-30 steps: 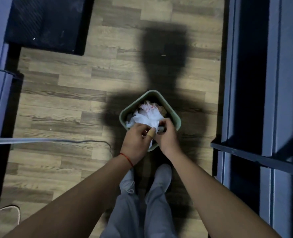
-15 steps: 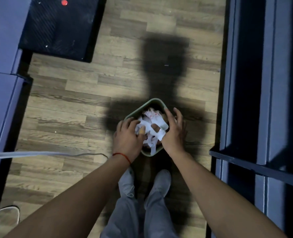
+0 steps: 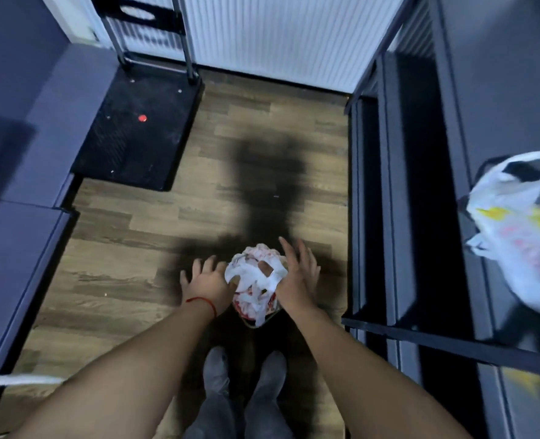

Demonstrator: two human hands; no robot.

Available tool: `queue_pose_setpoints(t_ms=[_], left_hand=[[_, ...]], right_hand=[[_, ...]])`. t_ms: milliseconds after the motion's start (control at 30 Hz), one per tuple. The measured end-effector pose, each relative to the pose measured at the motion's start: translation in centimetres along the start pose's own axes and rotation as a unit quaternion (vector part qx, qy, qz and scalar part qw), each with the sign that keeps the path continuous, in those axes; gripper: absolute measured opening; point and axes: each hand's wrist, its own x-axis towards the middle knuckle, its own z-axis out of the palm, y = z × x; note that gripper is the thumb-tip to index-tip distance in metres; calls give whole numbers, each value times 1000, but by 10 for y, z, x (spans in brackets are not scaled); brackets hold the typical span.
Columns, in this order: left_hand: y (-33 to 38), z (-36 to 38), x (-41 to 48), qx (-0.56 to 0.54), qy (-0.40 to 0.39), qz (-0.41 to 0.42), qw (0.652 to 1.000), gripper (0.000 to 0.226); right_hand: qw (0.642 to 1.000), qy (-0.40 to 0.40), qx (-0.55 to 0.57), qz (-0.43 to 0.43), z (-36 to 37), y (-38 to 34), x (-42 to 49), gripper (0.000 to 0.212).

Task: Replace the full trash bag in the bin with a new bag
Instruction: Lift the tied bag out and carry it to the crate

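The full trash bag [image 3: 254, 282], white plastic with red print, bulges between my hands just in front of my feet. My left hand [image 3: 207, 280] presses against its left side, thumb tucked into a handle loop and fingers spread. On the right side, my right hand [image 3: 297, 275] has its thumb hooked through the other handle loop, fingers also spread. Only a thin sliver of the bin's rim [image 3: 256, 324] shows under the bag; the rest of the bin is hidden.
A black platform cart [image 3: 135, 137] stands at the far left against a white ribbed wall [image 3: 278, 36]. Dark shelving [image 3: 389, 217] lines the right side, with another white plastic bag [image 3: 522, 229] on a shelf. Blue furniture [image 3: 15, 185] borders the left. A white cable [image 3: 15, 380] crosses the floor.
My hands moved apart from the middle of the bag to its two handle loops and spread their fingers. The view tilted up, and the bag now covers the bin.
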Motion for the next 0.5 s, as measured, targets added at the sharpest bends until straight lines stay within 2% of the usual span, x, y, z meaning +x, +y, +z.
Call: queue_pose_setpoints(t_ms=[67, 233, 400, 500], left_hand=[[13, -27, -30, -15, -10, -10, 1000, 54], [36, -76, -107, -37, -5, -16, 999, 54], [52, -97, -157, -47, 4, -17, 999, 58], [58, -104, -169, -43, 18, 5, 999, 55]], right_hand=[[1000, -9, 2, 15, -30, -18, -22, 66], [996, -10, 18, 89, -89, -62, -78, 81], [998, -16, 18, 63, -121, -81, -112, 65], [998, -28, 26, 52, -131, -84, -120, 63]])
